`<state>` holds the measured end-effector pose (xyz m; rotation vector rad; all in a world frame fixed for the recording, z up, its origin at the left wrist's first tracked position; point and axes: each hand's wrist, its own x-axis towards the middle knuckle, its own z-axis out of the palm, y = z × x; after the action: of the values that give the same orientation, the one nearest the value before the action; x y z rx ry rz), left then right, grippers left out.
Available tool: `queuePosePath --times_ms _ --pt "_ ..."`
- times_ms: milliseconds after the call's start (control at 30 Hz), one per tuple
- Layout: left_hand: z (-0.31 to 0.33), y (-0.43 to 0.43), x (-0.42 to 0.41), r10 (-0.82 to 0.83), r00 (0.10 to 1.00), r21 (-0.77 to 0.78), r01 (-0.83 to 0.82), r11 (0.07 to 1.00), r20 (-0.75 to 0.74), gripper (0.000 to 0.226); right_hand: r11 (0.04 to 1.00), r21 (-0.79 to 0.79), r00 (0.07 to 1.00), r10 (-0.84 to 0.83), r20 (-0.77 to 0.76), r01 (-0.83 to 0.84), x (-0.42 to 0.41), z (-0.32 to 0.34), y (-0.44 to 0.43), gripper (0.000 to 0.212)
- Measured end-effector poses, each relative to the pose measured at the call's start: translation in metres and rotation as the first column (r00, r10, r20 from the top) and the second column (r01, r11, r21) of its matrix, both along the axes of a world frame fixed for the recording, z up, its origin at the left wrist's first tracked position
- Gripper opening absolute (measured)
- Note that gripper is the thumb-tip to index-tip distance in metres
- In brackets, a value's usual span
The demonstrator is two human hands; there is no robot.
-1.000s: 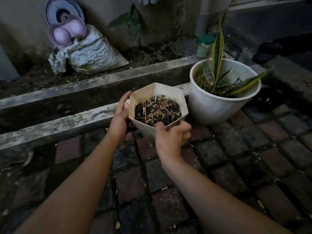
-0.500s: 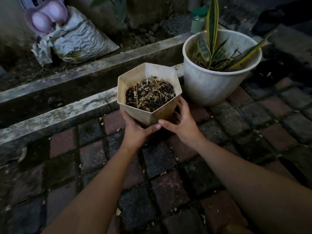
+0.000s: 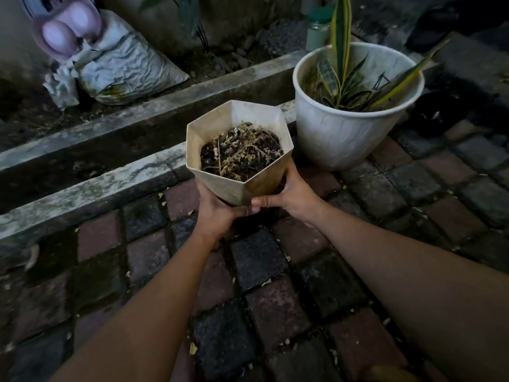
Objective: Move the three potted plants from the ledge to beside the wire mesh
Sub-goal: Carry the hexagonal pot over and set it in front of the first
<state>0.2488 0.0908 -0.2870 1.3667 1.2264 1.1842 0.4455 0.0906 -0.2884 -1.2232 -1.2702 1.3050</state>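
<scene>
Fingers (image 3: 256, 202) of both the left hand (image 3: 220, 209) and right hand (image 3: 296, 194) are wrapped around the base of a six-sided pot (image 3: 239, 150) at frame centre, above the brick floor (image 3: 261, 271) near the ledge (image 3: 110, 180). Packed with soil, it likely feels heavy and stiff, so holding it low suits it. No writing is readable on it or the white pot (image 3: 344, 139) at upper right.

- Left hand (image 3: 220, 209): palm up under the base of the hexagonal pot (image 3: 239, 150), fingers curled round it.
- Right hand (image 3: 296, 193): pressed to its lower right side, thumb forward.
- Both forearms: bare, extended, converging.
</scene>
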Motion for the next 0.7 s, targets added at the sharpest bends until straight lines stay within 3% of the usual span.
queuePosePath --times_ms 167,333,467,600,700 --pt "0.006 -0.018 0.01 0.038 0.994 0.015 -0.04 0.999 0.104 0.111 0.999 -0.011 0.997 -0.036 -0.074 0.036 -0.006 0.002 -0.012 0.127" --pt "0.013 -0.03 0.01 0.075 0.984 0.023 -0.08 0.997 0.161 0.121 0.999 -0.02 0.99 -0.05 -0.13 0.048 -0.008 0.007 -0.022 0.114" --pt "0.031 -0.04 0.01 0.129 0.973 0.031 -0.138 0.99 0.191 0.116 0.997 -0.046 0.984 -0.065 -0.165 0.058 -0.013 0.025 -0.022 0.125" --pt "0.103 -0.035 -0.001 0.164 0.974 0.089 -0.179 0.98 0.158 0.106 0.995 -0.075 0.975 -0.075 -0.211 0.061 -0.029 0.092 -0.024 0.121" --pt "0.183 -0.027 -0.02 0.136 0.981 0.119 -0.152 0.981 0.137 0.114 0.996 -0.081 0.973 -0.056 -0.223 0.039 -0.048 0.167 -0.027 0.109"
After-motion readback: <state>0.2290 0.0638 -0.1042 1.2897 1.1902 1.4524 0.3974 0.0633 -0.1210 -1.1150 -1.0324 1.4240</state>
